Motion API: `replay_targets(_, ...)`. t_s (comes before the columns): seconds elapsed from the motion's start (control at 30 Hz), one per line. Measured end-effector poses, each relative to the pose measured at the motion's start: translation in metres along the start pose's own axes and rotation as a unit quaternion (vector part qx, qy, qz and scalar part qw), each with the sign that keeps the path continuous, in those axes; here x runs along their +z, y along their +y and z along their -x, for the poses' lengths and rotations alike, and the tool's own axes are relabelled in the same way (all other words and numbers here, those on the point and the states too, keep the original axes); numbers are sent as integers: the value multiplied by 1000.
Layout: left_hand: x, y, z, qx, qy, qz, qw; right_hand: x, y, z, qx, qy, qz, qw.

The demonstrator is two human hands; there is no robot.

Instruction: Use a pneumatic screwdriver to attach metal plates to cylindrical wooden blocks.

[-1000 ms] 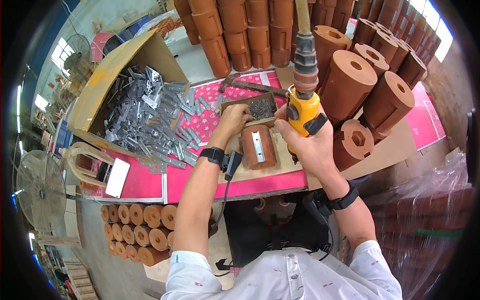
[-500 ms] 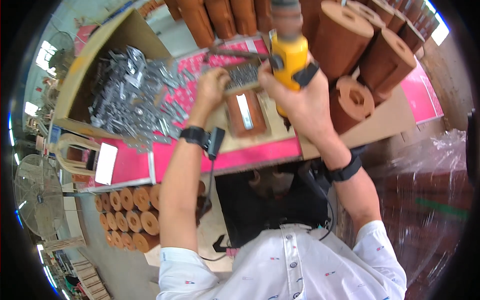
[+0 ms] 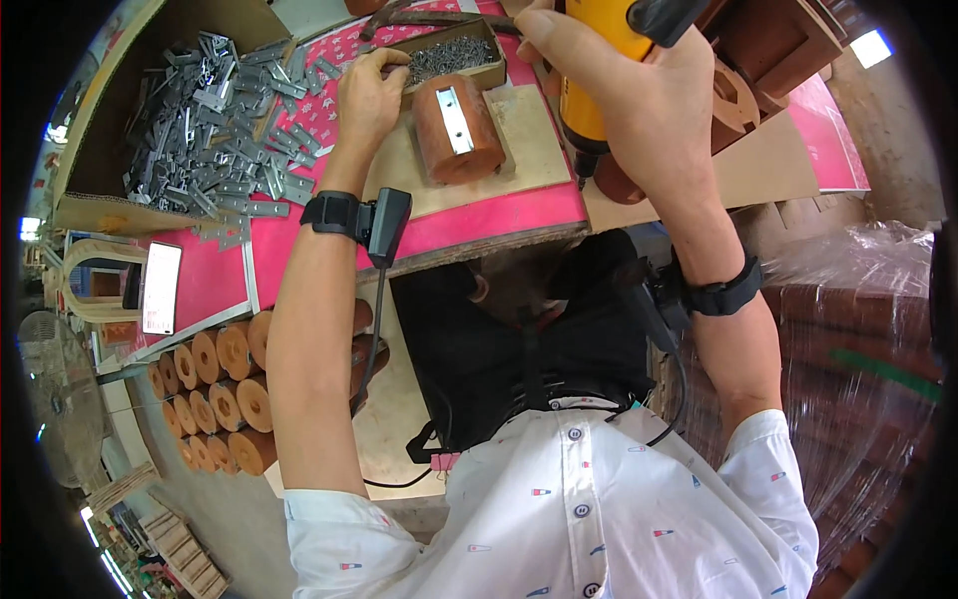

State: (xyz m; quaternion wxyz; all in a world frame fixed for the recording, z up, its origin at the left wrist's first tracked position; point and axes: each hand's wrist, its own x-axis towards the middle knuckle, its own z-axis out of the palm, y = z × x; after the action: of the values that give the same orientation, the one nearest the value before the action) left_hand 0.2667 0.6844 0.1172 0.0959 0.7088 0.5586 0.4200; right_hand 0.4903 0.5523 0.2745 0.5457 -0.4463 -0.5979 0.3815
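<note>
A yellow and black power driver (image 3: 591, 105) is gripped in my right hand (image 3: 654, 110), its tip pointing down to the right of the work board (image 3: 539, 135). On that board lies a short brown cylinder (image 3: 431, 125), a silver metal strip (image 3: 455, 125) with holes along its top. My left hand (image 3: 371, 98) is beside the cylinder, at the left end of a small open box (image 3: 493, 76) of screws (image 3: 447, 58). Its thumb and fingers are pinched together; whatever they hold is too small to make out.
A large cardboard box (image 3: 95, 190) spills flat metal brackets (image 3: 215, 130) across the pink tabletop at left. A phone (image 3: 161, 290) leans at the table's left edge. Brown cylinders (image 3: 237, 349) are stacked below left. More brown pieces (image 3: 773, 45) stand at right, near plastic-wrapped goods (image 3: 848, 329).
The view has shifted, so the table sits higher in the picture. My left hand has moved slightly left along the screw box. The driver has moved right, away from the cylinder.
</note>
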Motion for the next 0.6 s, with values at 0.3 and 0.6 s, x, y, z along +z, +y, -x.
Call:
replay_targets(0.3,2,11,-3,-22,7,25,999,-5,23,-11,-98,-23,9,995)
replay_targets(0.6,-13,25,6,-34,30,120,992,-1,22,-11,-52,-10,-44,998)
